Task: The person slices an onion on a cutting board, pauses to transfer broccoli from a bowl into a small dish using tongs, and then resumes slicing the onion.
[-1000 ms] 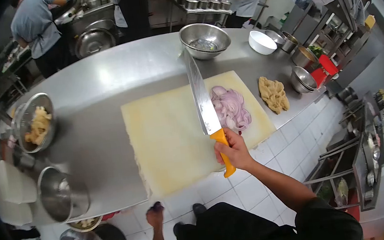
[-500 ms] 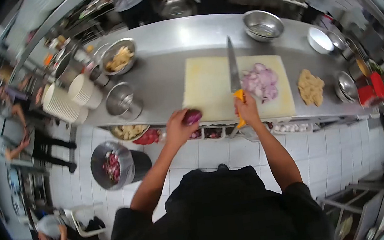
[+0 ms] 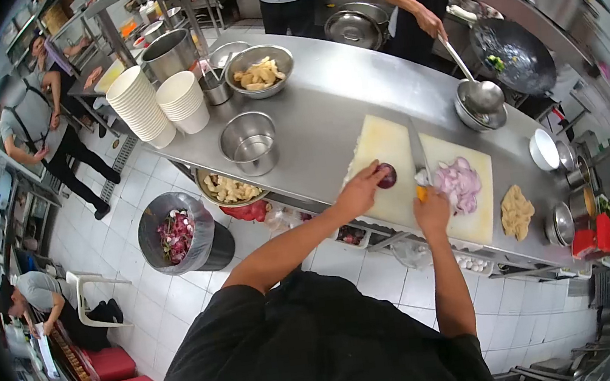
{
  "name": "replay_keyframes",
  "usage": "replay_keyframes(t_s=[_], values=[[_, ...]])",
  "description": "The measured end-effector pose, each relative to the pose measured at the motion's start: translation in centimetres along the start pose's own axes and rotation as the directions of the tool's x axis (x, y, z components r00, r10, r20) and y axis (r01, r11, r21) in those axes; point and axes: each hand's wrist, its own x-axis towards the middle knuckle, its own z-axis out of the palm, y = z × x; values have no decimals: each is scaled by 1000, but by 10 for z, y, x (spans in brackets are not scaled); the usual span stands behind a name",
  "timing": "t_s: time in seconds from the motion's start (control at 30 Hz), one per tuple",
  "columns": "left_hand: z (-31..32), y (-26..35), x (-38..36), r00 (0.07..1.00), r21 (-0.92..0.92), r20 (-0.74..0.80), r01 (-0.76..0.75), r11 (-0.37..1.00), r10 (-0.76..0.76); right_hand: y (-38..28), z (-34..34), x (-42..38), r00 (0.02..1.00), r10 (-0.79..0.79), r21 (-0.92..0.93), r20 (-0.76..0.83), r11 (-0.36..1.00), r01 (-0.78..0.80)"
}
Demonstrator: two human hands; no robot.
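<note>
A red onion (image 3: 386, 175) is held in my left hand (image 3: 358, 191), over the left part of the cutting board (image 3: 376, 140). My right hand (image 3: 433, 213) is closed round the orange handle of a large knife (image 3: 418, 148), whose blade points away from me across the board. To the right of the blade lies a pile of peeled, pale purple onion pieces (image 3: 459, 185). A lump of tan food (image 3: 517, 212) rests on the steel counter, just right of the board.
A bin (image 3: 212, 236) with onion peelings stands on the floor at left. Bowls, a steel pot (image 3: 249, 144) and stacked white tubs (image 3: 138, 104) occupy the counter's left. Across the counter, a co-worker's hand (image 3: 430, 23) holds a ladle near a wok (image 3: 513, 54). Other people stand at left.
The view has turned, so the counter now slants down to the right. My left hand has carried the onion from the board's near edge onto the board. A co-worker's ladle now reaches the far steel bowl.
</note>
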Motion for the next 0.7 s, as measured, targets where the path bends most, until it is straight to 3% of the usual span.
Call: replay_keyframes(t_s=[0.1,0.27,0.37,0.43,0.47,0.53,0.6,0.67,0.7], values=[[-36,20,-2,1000,-96,22,22,995,-20,-18,-18,25,998,14,-59,-57,998,-17],[-138,29,-13,989,-268,147,49,962,-10,-105,-29,88,999,-36,211,-35,977,42],[-227,29,-23,931,-519,194,364,774,-308,-171,-5,128,993,-109,310,-47,943,118],[-265,-1,-39,958,-415,-20,251,875,-285,-218,15,166,979,-160,438,128,895,89],[-285,-12,-43,938,-379,-101,272,885,-332,-242,32,186,973,-192,476,128,872,109],[-325,-24,-50,876,-331,-230,339,881,-423,-295,49,231,926,-165,492,340,870,-26],[-350,-40,-62,807,-322,-313,405,856,-500,-332,91,282,914,-196,454,355,891,15],[-362,-58,-82,730,-328,-386,462,824,-563,-355,161,321,996,-49,413,73,911,14],[-365,-62,-90,696,-343,-401,490,802,-596,-368,162,337,973,-12,417,231,905,-88]])
